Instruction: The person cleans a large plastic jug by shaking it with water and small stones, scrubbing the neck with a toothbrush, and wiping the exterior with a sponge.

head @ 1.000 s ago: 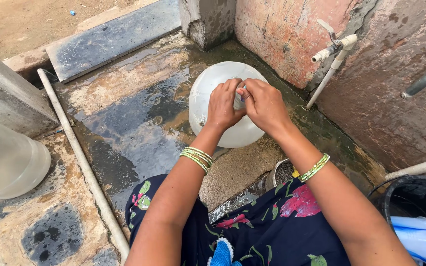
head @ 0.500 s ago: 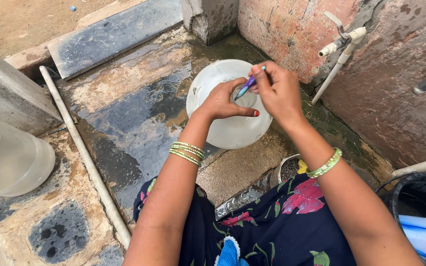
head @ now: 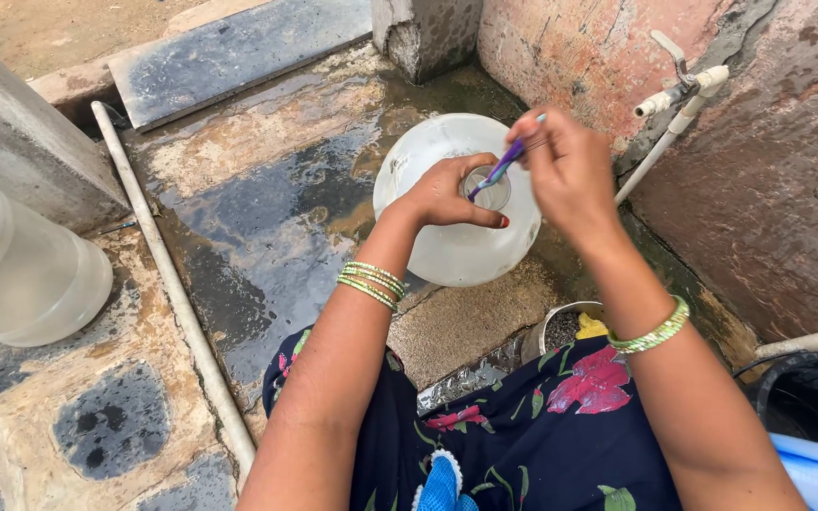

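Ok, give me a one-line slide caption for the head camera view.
Left hand steadies a large translucent water jar at its neck while the right hand works a purple toothbrush into the opening.

head cam | looks steeply down, fwd | close on wet floor [head: 267,189] | single view

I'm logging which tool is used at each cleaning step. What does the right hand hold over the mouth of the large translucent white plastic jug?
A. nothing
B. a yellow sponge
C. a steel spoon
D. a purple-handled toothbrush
D: the right hand pinches a slim purple-handled toothbrush angled into the open neck of the large translucent white plastic jug, which the left hand steadies.
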